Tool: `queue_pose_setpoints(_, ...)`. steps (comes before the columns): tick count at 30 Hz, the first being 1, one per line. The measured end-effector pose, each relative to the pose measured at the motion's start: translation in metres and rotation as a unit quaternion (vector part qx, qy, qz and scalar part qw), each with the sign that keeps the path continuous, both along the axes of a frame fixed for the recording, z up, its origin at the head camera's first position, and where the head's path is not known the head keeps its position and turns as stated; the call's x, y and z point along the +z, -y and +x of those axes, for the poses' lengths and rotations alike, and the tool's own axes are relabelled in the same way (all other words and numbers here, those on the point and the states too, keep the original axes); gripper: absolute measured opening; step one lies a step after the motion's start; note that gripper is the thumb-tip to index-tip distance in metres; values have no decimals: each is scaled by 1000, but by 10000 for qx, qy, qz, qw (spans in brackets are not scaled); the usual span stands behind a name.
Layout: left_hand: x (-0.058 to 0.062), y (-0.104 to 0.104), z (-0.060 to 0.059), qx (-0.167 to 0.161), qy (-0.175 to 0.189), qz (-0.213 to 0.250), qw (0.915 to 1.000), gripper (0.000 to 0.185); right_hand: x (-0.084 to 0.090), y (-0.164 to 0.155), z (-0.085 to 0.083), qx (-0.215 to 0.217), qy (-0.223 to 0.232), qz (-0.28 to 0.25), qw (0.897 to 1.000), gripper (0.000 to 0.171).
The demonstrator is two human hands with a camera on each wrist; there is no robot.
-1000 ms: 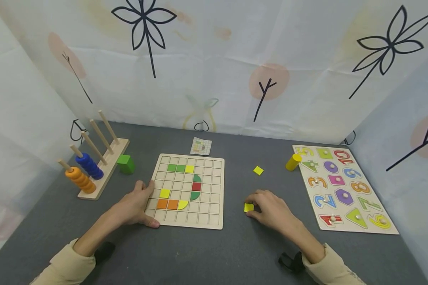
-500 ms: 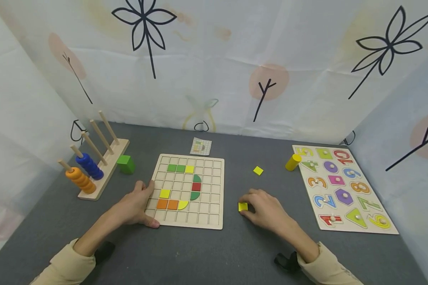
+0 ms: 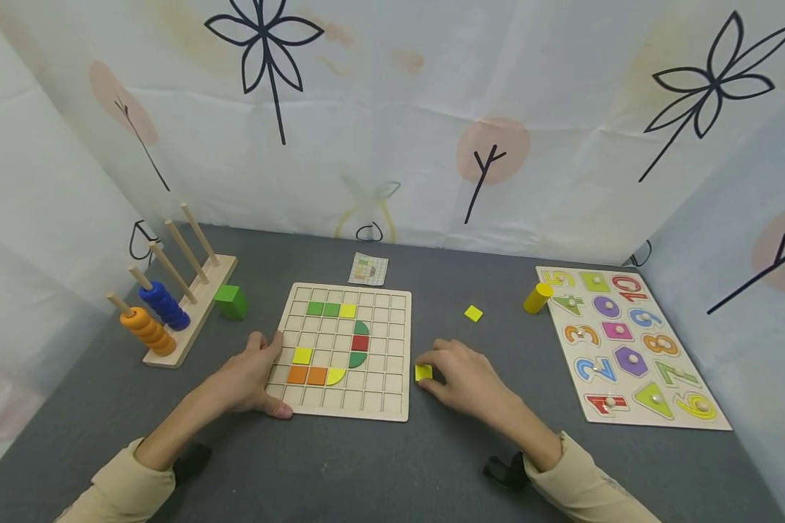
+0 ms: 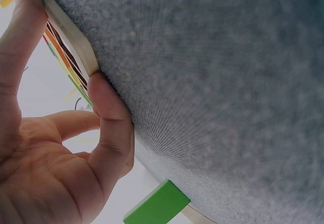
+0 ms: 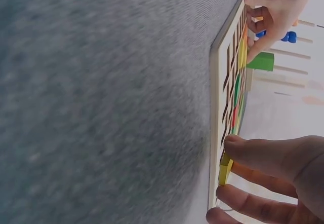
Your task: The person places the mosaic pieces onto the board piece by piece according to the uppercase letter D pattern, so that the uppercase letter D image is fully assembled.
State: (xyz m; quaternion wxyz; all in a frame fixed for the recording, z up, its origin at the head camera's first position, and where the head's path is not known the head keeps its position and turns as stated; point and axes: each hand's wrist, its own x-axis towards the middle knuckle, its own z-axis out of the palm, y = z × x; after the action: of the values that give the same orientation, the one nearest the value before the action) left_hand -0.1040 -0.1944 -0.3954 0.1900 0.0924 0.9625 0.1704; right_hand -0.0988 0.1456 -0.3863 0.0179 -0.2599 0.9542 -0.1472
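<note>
I've got a small flat yellow square wooden tile [image 3: 423,373] pinched in my right hand [image 3: 467,379], just off the right edge of the pale wooden grid board [image 3: 392,407]. That board lies flat mid-table on the grey felt, a few coloured tiles seated, my left hand [image 3: 245,378] gripping its near-left corner.

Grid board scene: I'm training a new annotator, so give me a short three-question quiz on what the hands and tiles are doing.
1. True or false: the right hand pinches a yellow square tile just beside the grid board.
2. Which hand steadies the board's edge? A) left hand B) right hand C) neither
3. Fill in: a loose yellow tile lies on the grey mat between the board and the yellow ____.

Key: 1 true; 2 A; 3 cylinder.
</note>
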Motion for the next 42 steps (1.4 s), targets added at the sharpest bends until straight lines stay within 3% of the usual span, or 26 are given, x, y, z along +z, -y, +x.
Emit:
queue_pose_setpoints(31, 0, 0, 0, 14, 23, 28, 10000, 139, 8, 69, -20, 514, 331, -261, 9978, 23)
queue_pose_setpoints(42, 1, 1, 0, -10, 20, 26, 10000, 140, 13, 99, -26, 703, 111, -192, 9973, 24)
